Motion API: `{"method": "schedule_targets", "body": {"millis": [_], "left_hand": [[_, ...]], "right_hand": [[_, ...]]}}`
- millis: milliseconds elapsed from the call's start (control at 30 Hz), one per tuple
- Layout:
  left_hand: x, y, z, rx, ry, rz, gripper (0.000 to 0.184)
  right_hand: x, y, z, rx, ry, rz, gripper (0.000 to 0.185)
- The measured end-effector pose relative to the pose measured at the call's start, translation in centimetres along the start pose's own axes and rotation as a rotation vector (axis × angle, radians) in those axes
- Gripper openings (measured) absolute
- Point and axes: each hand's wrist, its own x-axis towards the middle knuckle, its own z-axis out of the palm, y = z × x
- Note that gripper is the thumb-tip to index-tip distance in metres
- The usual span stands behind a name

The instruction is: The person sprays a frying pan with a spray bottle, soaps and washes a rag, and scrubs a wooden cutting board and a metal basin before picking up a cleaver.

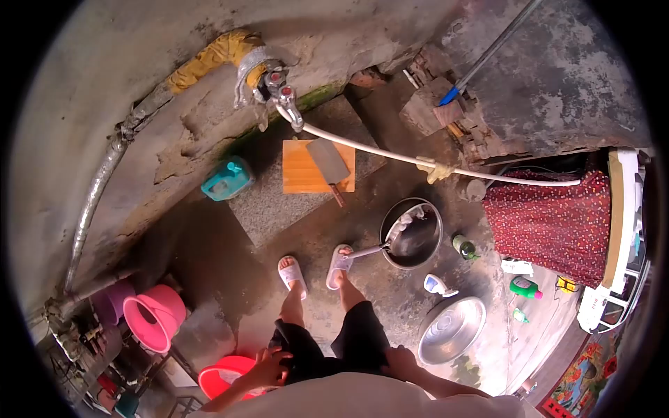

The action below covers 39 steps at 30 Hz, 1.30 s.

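My left hand (268,368) is at the left side of my black shorts (359,334), fingers bent and a little apart, with nothing visible in it. A red basin (217,378) lies just beside and below that hand. At the right side of the shorts, my right hand (403,364) rests against the cloth; its fingers are mostly hidden. A cleaver (327,161) lies across a wooden cutting board (297,167) ahead of my feet. To the right, a dark-rimmed metal basin (424,244) holds something whitish, and a long handle (366,251) sticks out over its rim.
A shiny metal bowl (451,331), a white spray bottle (437,285) and a green bottle (524,287) stand at right. A teal jug (228,180) is by the wall. Taps (282,90) feed a white hose (390,155). Pink buckets (155,317) stand left.
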Motion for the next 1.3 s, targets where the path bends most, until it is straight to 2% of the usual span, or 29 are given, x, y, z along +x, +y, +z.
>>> {"method": "schedule_targets", "body": {"millis": [67, 100, 200, 233, 267, 300, 367, 433, 567, 600, 633, 667, 700, 733, 767, 800, 833, 867, 900, 933, 1000, 1067, 1167, 1200, 1267, 1300], "left_hand": [[0.0, 1.1, 2.7, -0.264, 0.087, -0.132, 0.012], [0.5, 1.9, 3.5, -0.401, 0.135, -0.202, 0.013], [1.2, 3.1, 2.6, -0.099, 0.213, 0.072, 0.019], [1.9, 3.3, 2.0, -0.063, 0.163, 0.081, 0.019], [2.8, 3.2, 1.2, -0.027, 0.115, 0.091, 0.020], [3.6, 3.1, 0.9, 0.008, 0.071, 0.095, 0.021], [5.1, 1.0, 2.3, -0.133, 0.035, 0.085, 0.018], [6.2, -0.6, 1.7, -0.039, -0.103, 0.167, 0.016], [7.9, -5.2, -1.4, -0.002, -0.247, 0.154, 0.009], [8.4, -7.0, -2.2, 0.025, -0.160, 0.193, 0.012], [9.3, -11.4, 0.6, -0.026, -0.047, 0.273, 0.011], [10.2, -14.0, -1.7, -0.133, 0.061, 0.360, 0.019], [11.6, -15.6, -3.3, -0.021, 0.143, 0.137, 0.019], [12.9, -17.2, -4.8, 0.091, 0.196, -0.106, 0.023], [14.3, -18.8, -6.3, 0.180, 0.219, -0.340, 0.029], [14.6, -21.4, -8.2, 0.417, 0.260, -0.206, 0.030], [17.0, -27.4, -6.8, 0.434, 0.404, -0.147, 0.027], [18.1, -27.3, -10.9, 0.670, 0.297, -0.059, 0.024], [19.7, -28.5, -12.8, 0.623, 0.321, -0.010, 0.025], [21.9, -31.0, -13.1, 0.635, 0.418, 0.031, 0.025], [26.5, -34.5, -14.0, 0.485, 0.461, 0.097, 0.030], [31.8, -37.5, -14.2, 0.211, 0.327, -0.025, 0.036], [38.9, -41.1, -12.9, -0.082, 0.506, 0.038, 0.048], [41.1, -42.4, -13.1, -0.047, 0.603, -0.002, 0.052], [46.2, -45.5, -12.7, 0.027, 0.789, -0.073, 0.062], [47.5, -45.7, -13.0, -0.046, 0.850, -0.326, 0.068]], "right_hand": [[2.2, 2.7, 1.7, 0.160, -0.066, -0.015, 0.032], [3.2, 3.7, 0.3, 0.190, -0.144, -0.072, 0.034], [5.2, 6.6, -2.9, 0.293, -0.379, -0.247, 0.040], [5.3, 8.7, -0.2, 0.404, -0.502, -0.404, 0.038], [5.2, 9.4, 0.0, 0.485, -0.609, -0.458, 0.037], [5.8, 9.8, 0.1, 0.523, -0.688, -0.476, 0.036], [8.6, 9.3, -0.6, 0.521, -0.796, -0.472, 0.033], [12.1, 7.5, -1.9, 0.486, -0.869, -0.486, 0.031], [18.4, 3.2, -1.9, 0.444, -1.029, -0.544, 0.026], [19.9, 1.9, -1.5, 0.434, -1.085, -0.564, 0.025], [21.2, 0.7, -1.0, 0.417, -1.133, -0.589, 0.024], [22.2, -0.6, -0.9, 0.412, -1.163, -0.612, 0.022], [23.5, -1.4, -1.3, 0.408, -1.148, -0.634, 0.021], [24.4, -2.1, -2.2, 0.417, -1.070, -0.649, 0.020], [26.4, -2.2, -5.5, 0.489, -0.776, -0.641, 0.022], [28.4, -2.3, -8.8, 0.536, -0.445, -0.612, 0.024], [30.5, -2.4, -12.1, 0.556, -0.145, -0.559, 0.027], [34.2, -0.6, -14.0, 0.258, 0.074, -0.591, 0.031], [35.7, -1.2, -16.9, 0.354, 0.155, -0.470, 0.025], [38.5, -0.1, -18.2, 0.356, 0.320, -0.571, 0.023], [44.0, 1.2, -20.4, 0.185, 0.484, -0.494, 0.025], [50.2, 3.3, -21.1, 0.058, 0.599, -0.465, 0.028], [58.9, 6.3, -18.9, -0.226, 0.760, -0.486, 0.039], [60.6, 5.9, -18.5, -0.336, 0.820, -0.500, 0.044], [63.1, 5.3, -16.9, -0.409, 0.763, -0.314, 0.054], [63.7, 5.0, -16.4, -0.444, 0.733, -0.218, 0.059]]}}
